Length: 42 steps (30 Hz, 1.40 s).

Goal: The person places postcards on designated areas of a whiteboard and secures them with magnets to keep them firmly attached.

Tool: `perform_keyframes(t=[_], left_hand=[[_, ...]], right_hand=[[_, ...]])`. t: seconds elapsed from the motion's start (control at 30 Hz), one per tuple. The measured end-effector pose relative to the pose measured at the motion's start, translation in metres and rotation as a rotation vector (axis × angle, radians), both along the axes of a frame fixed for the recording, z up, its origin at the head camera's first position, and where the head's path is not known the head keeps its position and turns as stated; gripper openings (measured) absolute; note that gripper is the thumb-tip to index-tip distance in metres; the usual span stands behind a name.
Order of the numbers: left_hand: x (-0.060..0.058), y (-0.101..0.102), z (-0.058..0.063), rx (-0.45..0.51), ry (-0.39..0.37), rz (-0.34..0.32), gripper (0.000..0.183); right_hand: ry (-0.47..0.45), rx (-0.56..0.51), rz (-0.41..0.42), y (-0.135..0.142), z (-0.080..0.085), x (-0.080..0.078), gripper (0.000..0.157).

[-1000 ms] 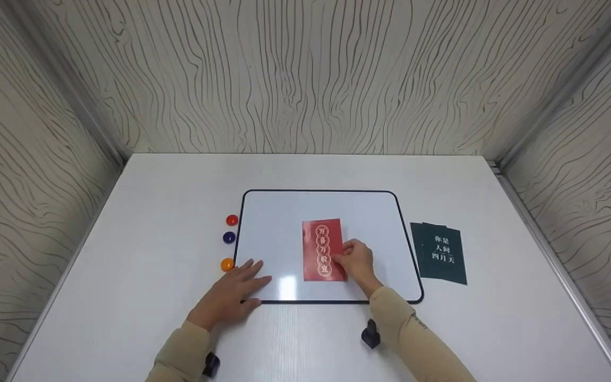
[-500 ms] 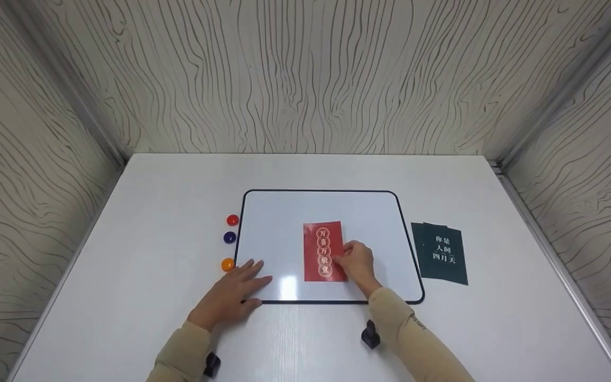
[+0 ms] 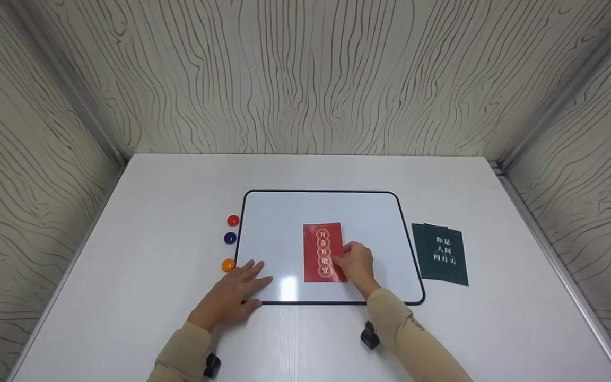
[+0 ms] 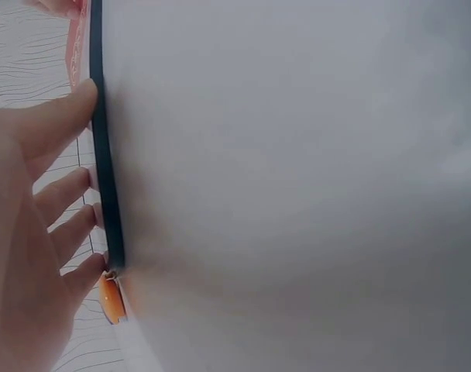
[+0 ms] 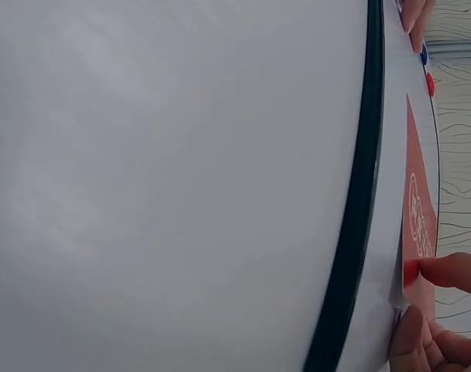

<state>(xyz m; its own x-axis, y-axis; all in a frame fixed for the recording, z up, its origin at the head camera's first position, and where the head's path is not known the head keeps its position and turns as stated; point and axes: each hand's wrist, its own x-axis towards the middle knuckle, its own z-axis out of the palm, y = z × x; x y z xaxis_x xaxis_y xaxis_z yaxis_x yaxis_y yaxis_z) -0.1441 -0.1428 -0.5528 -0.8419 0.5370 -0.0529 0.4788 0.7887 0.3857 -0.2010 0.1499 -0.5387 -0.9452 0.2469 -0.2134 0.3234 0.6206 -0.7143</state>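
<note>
One red card point(image 3: 319, 252) at mid-whiteboard point(image 3: 273, 228), long axis pointing away from the person, lies left of the nearer right hand point(image 3: 357, 262), whose fingers pinch its right edge, with left hand point(image 3: 230, 291) farther off, fingers spread at the board's near-left corner.

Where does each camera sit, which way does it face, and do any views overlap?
Head: worn on the head, facing forward and down at the framed board and red card; left hand, right hand and both sleeves show.
Left wrist: on that wrist, looking along the left hand at the board's dark border and orange disc.
Right wrist: on that wrist, looking past the border to the card; right-hand fingers show.
Shared: both wrist views show the card and parts of both hands.
</note>
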Motion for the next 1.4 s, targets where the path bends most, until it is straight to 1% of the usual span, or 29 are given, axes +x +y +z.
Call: perform_keyframes(t=[0.23, 0.33, 0.57, 0.67, 0.83, 1.1, 1.23, 1.4], left_hand=[[0.000, 0.000, -0.001, -0.005, 0.003, -0.006, 0.050], [0.000, 0.000, -0.001, -0.004, -0.004, -0.004, 0.050], [0.000, -0.001, -0.002, -0.009, -0.002, -0.003, 0.050], [0.000, -0.001, -0.002, -0.002, 0.004, -0.007, 0.049], [0.001, 0.000, 0.000, 0.013, 0.003, -0.011, 0.048], [0.001, 0.000, 0.000, 0.011, 0.000, -0.015, 0.048], [0.001, 0.000, 0.000, 0.010, 0.003, -0.012, 0.049], [0.001, 0.000, 0.002, 0.022, -0.007, -0.005, 0.049]], right_hand=[[0.001, 0.058, 0.002, 0.000, -0.001, 0.000, 0.029], [0.015, 0.068, 0.006, 0.000, -0.001, 0.000, 0.029], [0.027, 0.050, 0.022, 0.002, -0.002, 0.003, 0.029], [0.053, 0.045, 0.041, 0.003, -0.004, 0.005, 0.028], [0.114, 0.055, 0.095, 0.006, -0.005, 0.009, 0.022], [0.151, 0.027, 0.198, 0.010, -0.006, 0.021, 0.016], [0.188, 0.082, 0.248, 0.011, -0.005, 0.027, 0.016], [0.246, 0.214, 0.316, 0.011, -0.004, 0.034, 0.016]])
